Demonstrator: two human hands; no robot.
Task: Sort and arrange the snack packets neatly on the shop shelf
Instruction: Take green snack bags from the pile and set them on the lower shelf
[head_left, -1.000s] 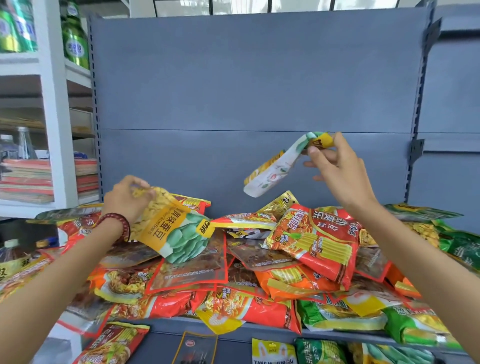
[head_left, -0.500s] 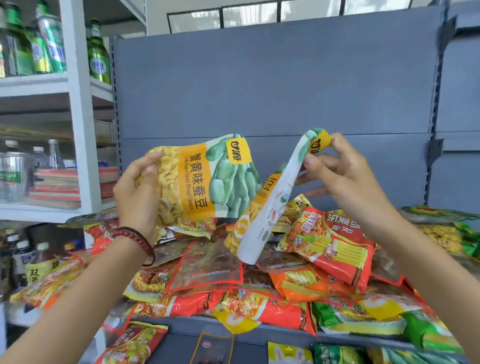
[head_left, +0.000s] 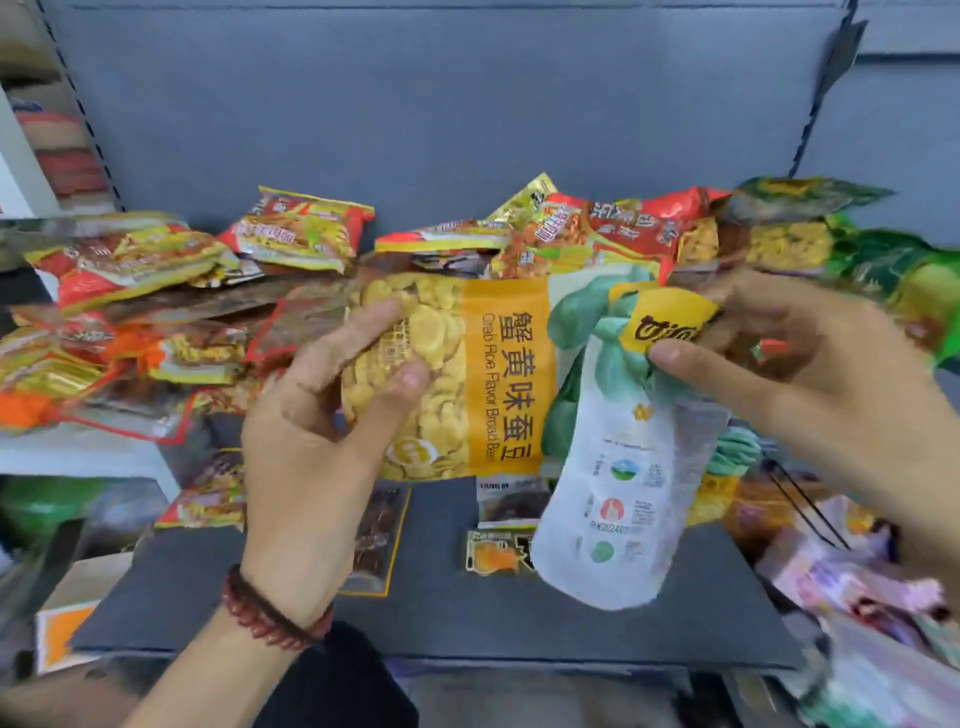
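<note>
In the middle of the frame the left hand (head_left: 311, 441) is gripping a yellow and green broad bean packet (head_left: 498, 379) by its left side. Its fingers (head_left: 374, 322) are curling round the edge and the thumb is pressing on the printed front. The packet is facing the camera, turned sideways so that its lettering is running down the frame.

At centre right the right hand (head_left: 810, 374) is pinching the top corner of a second packet (head_left: 618, 493) between thumb and fingers. This one is hanging down with its white back showing and is overlapping the right end of the first.

Both are being held in front of the pile of snack packets (head_left: 156, 291), which is lying heaped against the grey back panel (head_left: 441, 114) from the left edge to the right edge of the frame.

Below the hands a dark grey lower shelf (head_left: 441, 597) is carrying a few small packets (head_left: 376, 540). A red bead bracelet (head_left: 270, 613) is sitting on the left wrist.
</note>
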